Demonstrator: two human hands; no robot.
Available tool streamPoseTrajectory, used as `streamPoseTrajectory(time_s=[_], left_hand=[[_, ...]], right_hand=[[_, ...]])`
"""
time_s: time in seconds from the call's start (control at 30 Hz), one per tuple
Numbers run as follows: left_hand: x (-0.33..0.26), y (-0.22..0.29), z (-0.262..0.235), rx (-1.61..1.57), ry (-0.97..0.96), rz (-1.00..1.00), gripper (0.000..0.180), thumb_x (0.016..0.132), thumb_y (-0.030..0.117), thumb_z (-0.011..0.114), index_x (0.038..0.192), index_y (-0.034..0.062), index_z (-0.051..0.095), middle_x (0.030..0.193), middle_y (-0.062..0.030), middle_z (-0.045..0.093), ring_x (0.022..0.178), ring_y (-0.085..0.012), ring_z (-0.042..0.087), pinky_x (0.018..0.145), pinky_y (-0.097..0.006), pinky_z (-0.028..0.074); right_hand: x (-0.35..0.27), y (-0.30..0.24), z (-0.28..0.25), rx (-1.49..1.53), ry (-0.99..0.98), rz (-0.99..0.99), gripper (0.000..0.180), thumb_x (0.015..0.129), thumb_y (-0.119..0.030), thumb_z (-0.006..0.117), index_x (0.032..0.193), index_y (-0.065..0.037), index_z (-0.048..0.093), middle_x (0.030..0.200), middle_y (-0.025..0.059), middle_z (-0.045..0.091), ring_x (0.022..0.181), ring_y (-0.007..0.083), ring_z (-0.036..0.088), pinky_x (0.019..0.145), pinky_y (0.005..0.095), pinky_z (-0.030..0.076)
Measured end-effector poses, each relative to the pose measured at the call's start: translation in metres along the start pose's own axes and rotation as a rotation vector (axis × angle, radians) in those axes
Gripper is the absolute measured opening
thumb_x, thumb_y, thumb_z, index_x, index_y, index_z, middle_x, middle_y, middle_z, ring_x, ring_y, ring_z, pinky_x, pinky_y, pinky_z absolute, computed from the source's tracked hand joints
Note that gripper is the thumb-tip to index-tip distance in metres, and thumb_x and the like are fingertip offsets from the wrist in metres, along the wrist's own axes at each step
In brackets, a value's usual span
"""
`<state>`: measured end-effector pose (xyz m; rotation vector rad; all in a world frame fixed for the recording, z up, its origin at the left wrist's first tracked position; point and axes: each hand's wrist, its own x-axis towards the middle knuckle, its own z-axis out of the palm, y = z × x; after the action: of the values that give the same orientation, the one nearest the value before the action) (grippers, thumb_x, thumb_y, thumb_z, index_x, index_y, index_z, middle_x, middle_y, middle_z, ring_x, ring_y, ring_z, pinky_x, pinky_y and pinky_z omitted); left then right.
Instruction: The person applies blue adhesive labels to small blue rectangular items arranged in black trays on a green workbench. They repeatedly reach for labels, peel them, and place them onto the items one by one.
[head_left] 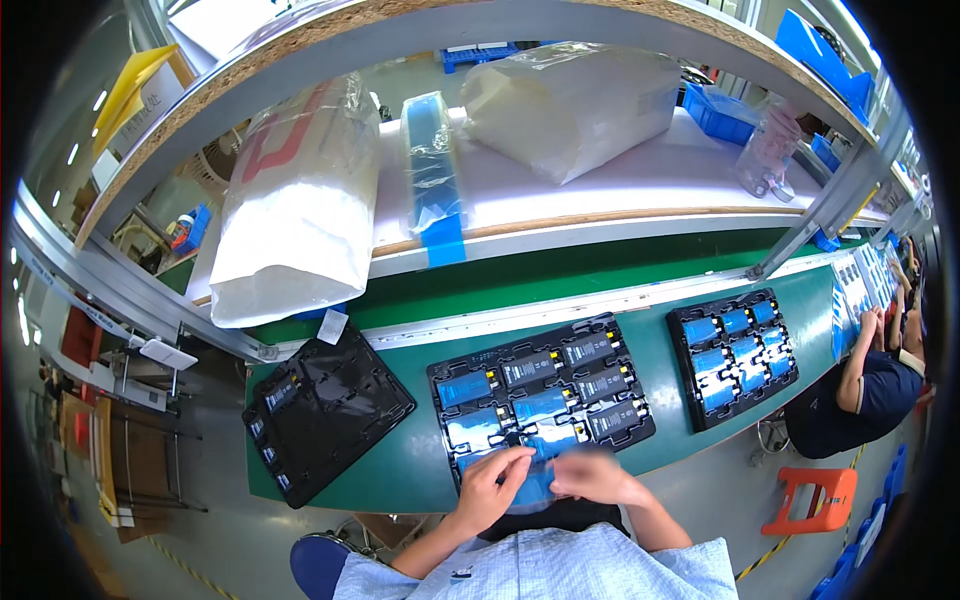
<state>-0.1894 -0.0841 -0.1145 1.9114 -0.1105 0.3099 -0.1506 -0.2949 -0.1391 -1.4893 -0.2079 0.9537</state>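
Note:
In front of my body, just past the near edge of the middle tray (645, 436), a glossy blue film-like piece (537, 486) spans the gap between my hands. My left hand (492, 488) is closed, thumb and forefinger pinched at its upper left side. My right hand (598, 476) is smeared by motion; its curled fingers meet the right edge of the piece. That black moulded tray holds several flat batteries: some bare dark ones, such as the battery (613, 420), others faced in blue, such as the blue-covered battery (467, 387).
At the left, a black tray (345, 400) lies askew with a few batteries. Another tray (690, 418) of blue-covered pieces sits to the right. Plastic bags (300, 215) and a blue roll (432, 150) rest on the shelf above. A co-worker (860, 390) sits far right, beside an orange stool (812, 500).

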Motion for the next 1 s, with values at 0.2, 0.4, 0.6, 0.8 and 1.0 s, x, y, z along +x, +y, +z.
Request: streamPoseTrajectory(time_s=[0.2, 0.4, 0.6, 0.8, 1.0], left_hand=[[-0.002, 0.003, -0.013, 0.515, -0.100, 0.042, 0.030, 0.089, 0.020, 0.063, 0.115, 0.0059, 0.062, 0.110, -0.0111, 0.063, 0.096, -0.0239, 0.060, 0.083, -0.036, 0.045], [-0.011, 0.002, -0.026, 0.320, -0.487, 0.074, 0.053, 0.093, 0.032, 0.056, 0.137, 0.0059, 0.044, 0.123, -0.0141, 0.058, 0.117, -0.0281, 0.054, 0.108, -0.059, 0.016], [0.002, 0.013, -0.031, -0.041, -0.435, -0.240, 0.028, 0.087, 0.010, 0.062, 0.114, 0.0032, 0.062, 0.094, -0.0149, 0.069, 0.086, -0.0216, 0.067, 0.077, -0.031, 0.051], [0.003, 0.015, -0.030, 0.064, -0.440, -0.243, 0.016, 0.083, 0.016, 0.068, 0.095, 0.0050, 0.067, 0.082, -0.0128, 0.069, 0.073, -0.0208, 0.067, 0.066, -0.033, 0.051], [-0.001, 0.002, -0.030, 0.115, -0.420, -0.176, 0.018, 0.083, 0.018, 0.070, 0.095, 0.0044, 0.067, 0.087, -0.0112, 0.068, 0.075, -0.0187, 0.064, 0.066, -0.032, 0.050]], right_hand=[[0.002, 0.014, 0.015, 0.016, 0.095, -0.131, 0.024, 0.085, -0.024, 0.073, 0.092, -0.002, 0.066, 0.073, -0.0027, 0.061, 0.063, 0.0030, 0.052, 0.055, 0.0214, 0.044], [0.010, 0.006, 0.025, -0.347, 0.210, -0.426, 0.026, 0.080, -0.027, 0.077, 0.087, -0.004, 0.068, 0.060, -0.0001, 0.056, 0.057, 0.0048, 0.047, 0.051, 0.0252, 0.041], [-0.010, -0.053, 0.035, -0.303, 0.110, -0.233, 0.032, 0.084, -0.026, 0.072, 0.104, -0.002, 0.066, 0.088, 0.0094, 0.066, 0.081, 0.0151, 0.059, 0.072, 0.0312, 0.048], [0.005, -0.023, 0.027, -0.207, 0.095, -0.364, 0.025, 0.085, -0.022, 0.070, 0.101, -0.002, 0.070, 0.085, 0.0072, 0.070, 0.076, 0.0101, 0.060, 0.067, 0.0285, 0.049], [0.013, -0.015, 0.024, -0.463, 0.292, -0.468, 0.018, 0.082, -0.018, 0.070, 0.091, -0.003, 0.072, 0.088, 0.0131, 0.069, 0.079, 0.0250, 0.066, 0.072, 0.0348, 0.050]])
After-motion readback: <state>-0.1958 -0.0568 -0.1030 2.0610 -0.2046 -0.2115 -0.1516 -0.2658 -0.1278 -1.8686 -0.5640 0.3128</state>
